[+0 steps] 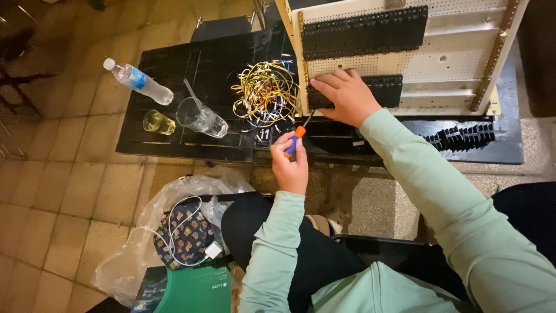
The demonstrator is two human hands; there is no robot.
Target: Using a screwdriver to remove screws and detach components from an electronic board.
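Two hands on the job. Left hand (289,162) is closed in a fist grip around a small screwdriver (294,142) with an orange and blue handle; its thin shaft angles up toward the lower edge of the white perforated panel (446,64). Right hand (346,95) lies flat with fingers spread and loosely extended, pressing on the lower black terminal strip (388,87) mounted on that panel; it grips nothing. The screwdriver sits just below and left of the right hand, close but apart from it.

A longer black terminal strip (365,32) runs across the panel higher up. Brass-coloured rails (495,55) edge the panel sides. The panel stands tilted on a black slatted table (174,133). More black terminal pieces (460,136) lie in a row on the table, to the right of the hands.

Just left of the panel: a tangled bundle of yellow and white wires (265,93). Further left, a clear glass (200,117) lying tilted with a straw, a small glass of yellowish liquid (157,122), and a plastic water bottle (139,81) on its side.

On the tiled floor near the knees: a clear plastic bag (124,255) holding a patterned pouch (186,235) and a white charger with cable (212,250), plus a green book (188,290) at the frame bottom. Both sleeves pale green.
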